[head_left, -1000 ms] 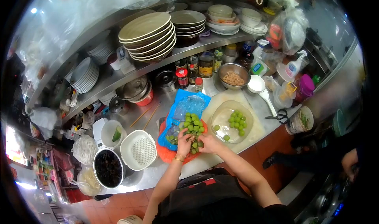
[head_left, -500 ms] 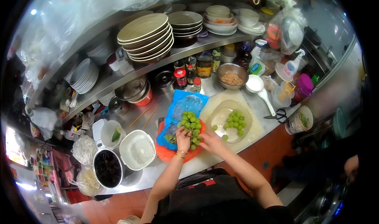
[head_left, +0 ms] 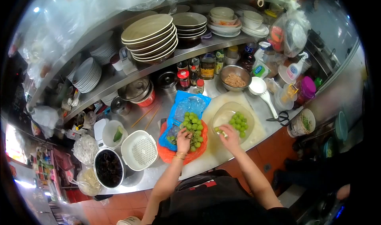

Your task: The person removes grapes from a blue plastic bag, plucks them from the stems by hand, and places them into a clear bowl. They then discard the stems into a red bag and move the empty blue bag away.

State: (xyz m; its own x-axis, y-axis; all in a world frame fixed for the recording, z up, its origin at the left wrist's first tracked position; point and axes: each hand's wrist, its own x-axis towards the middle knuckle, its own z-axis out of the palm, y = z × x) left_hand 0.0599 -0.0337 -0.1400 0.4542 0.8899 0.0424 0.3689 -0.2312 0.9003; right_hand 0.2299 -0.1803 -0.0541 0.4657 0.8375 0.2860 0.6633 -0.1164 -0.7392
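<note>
A bunch of green grapes [head_left: 193,122] lies on a blue plastic bag [head_left: 180,105] and an orange-red bag [head_left: 190,153]. My left hand [head_left: 183,141] is closed on the stems at the lower left of the bunch. To the right, a translucent bowl [head_left: 227,108] holds loose grapes [head_left: 239,122]. My right hand [head_left: 229,137] hangs over the bowl's near left part, its fingers bent round a green grape [head_left: 216,129] at the tips. The fingers partly hide this grape.
Left of the bags stand a white strainer basket [head_left: 139,151] and a pot of dark food [head_left: 109,168]. Chopsticks [head_left: 152,117] lie behind. A metal bowl of meat [head_left: 235,79], white ladle [head_left: 265,93] and scissors [head_left: 281,118] sit at right. Plate stacks [head_left: 150,38] fill the shelf above.
My right hand has moved right, from beside the grape bunch to over the bowl. My left hand stays on the bunch. The view has shifted slightly.
</note>
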